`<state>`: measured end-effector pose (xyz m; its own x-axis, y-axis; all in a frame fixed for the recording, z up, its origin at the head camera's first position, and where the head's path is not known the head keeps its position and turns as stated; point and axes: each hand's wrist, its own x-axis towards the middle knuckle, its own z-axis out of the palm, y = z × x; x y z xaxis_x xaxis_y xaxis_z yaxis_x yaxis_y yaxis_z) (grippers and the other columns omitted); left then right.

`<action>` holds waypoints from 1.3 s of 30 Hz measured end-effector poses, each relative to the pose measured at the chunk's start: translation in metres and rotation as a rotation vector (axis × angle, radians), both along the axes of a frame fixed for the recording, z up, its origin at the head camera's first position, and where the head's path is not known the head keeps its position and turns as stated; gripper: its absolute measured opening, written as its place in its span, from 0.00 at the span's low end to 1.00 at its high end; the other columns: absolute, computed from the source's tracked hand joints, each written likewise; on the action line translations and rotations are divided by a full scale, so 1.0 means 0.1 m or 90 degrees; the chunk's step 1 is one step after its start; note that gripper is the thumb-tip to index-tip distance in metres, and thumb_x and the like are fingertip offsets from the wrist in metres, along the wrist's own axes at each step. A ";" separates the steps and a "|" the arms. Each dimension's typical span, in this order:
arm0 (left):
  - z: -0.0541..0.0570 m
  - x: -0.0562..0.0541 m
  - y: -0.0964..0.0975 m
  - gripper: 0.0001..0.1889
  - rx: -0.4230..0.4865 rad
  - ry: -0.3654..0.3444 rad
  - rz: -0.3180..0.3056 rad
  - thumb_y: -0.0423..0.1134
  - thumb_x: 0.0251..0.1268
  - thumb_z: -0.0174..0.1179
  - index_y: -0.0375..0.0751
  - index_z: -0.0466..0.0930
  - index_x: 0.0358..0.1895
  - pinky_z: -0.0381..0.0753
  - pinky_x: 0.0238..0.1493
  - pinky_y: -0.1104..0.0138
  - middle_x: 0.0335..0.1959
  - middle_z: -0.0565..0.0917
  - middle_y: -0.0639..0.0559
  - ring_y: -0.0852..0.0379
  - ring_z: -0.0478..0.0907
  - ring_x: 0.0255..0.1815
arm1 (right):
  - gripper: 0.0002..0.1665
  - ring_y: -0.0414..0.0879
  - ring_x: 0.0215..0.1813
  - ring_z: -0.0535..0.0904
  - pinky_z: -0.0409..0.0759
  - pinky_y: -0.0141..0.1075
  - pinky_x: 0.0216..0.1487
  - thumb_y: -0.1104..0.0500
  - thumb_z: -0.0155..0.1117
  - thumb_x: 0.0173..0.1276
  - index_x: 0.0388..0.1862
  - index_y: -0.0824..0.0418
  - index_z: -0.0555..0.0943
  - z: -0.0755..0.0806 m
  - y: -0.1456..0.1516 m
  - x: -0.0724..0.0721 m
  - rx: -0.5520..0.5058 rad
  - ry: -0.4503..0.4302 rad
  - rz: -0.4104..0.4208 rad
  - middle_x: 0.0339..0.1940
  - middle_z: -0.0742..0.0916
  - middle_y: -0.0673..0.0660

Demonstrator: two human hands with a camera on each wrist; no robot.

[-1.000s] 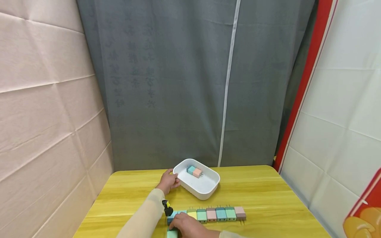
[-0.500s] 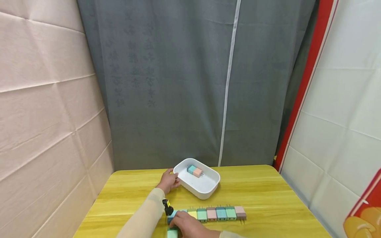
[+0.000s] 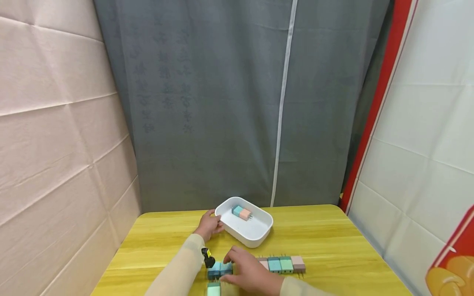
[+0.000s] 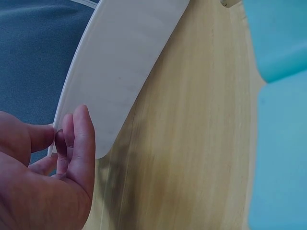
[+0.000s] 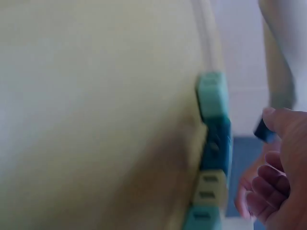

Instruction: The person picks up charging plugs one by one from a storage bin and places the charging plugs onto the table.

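In the head view my left hand [image 3: 208, 226] holds the left end of a white plastic box [image 3: 249, 236]. The left wrist view shows its thumb and fingers pinching the box rim [image 4: 62, 103]. A teal plug [image 3: 238, 210] and a pink plug [image 3: 245, 214] lie inside. My right hand [image 3: 252, 271] hovers over a row of pastel charger plugs, thumb and fingers apart, nothing seen between them. Left of it are two blue plugs [image 3: 214, 271] and a green plug [image 3: 214, 290] nearer me. To its right the row continues with a blue plug [image 3: 274, 265]; the hand hides its middle.
Everything rests on a yellow wood-grain table [image 3: 333, 246]. A grey curtain [image 3: 207, 123] hangs behind its far edge. A mauve plug [image 3: 298, 264] ends the row at the right, prongs toward me. A black wrist camera [image 3: 208, 258] sits on the left sleeve.
My right hand has risen from the blue plugs at the row's left end and shifted right, its fingers spreading and uncovering those plugs. The left hand and box stay put.
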<state>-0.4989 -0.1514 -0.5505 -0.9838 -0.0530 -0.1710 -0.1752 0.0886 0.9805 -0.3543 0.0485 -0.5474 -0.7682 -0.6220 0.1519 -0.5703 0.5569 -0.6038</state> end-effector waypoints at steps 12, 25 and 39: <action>-0.02 -0.05 -0.03 0.28 0.001 -0.006 -0.009 0.35 0.89 0.56 0.32 0.63 0.84 0.93 0.57 0.52 0.45 0.83 0.37 0.47 0.86 0.43 | 0.10 0.55 0.47 0.83 0.86 0.42 0.50 0.59 0.78 0.75 0.45 0.60 0.84 0.24 0.40 -0.68 -0.066 0.154 -0.125 0.43 0.84 0.54; -0.05 -0.05 -0.03 0.27 0.017 -0.004 -0.010 0.35 0.89 0.56 0.33 0.64 0.83 0.94 0.53 0.57 0.44 0.83 0.38 0.50 0.85 0.41 | 0.23 0.53 0.59 0.81 0.87 0.55 0.68 0.58 0.74 0.79 0.69 0.60 0.83 0.31 0.52 -1.50 0.160 0.116 -0.162 0.61 0.84 0.59; 0.00 0.06 -0.03 0.27 0.030 0.009 -0.016 0.34 0.89 0.56 0.29 0.63 0.82 0.94 0.53 0.55 0.41 0.83 0.41 0.51 0.85 0.40 | 0.34 0.58 0.74 0.80 0.79 0.53 0.78 0.58 0.74 0.76 0.80 0.52 0.80 0.21 0.02 -1.96 0.331 0.135 -0.154 0.77 0.81 0.58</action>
<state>-0.4931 -0.1540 -0.5506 -0.9870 -0.0205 -0.1593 -0.1601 0.0468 0.9860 -0.5501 0.0508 -0.5267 -0.8831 -0.4675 0.0407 -0.4690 0.8769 -0.1051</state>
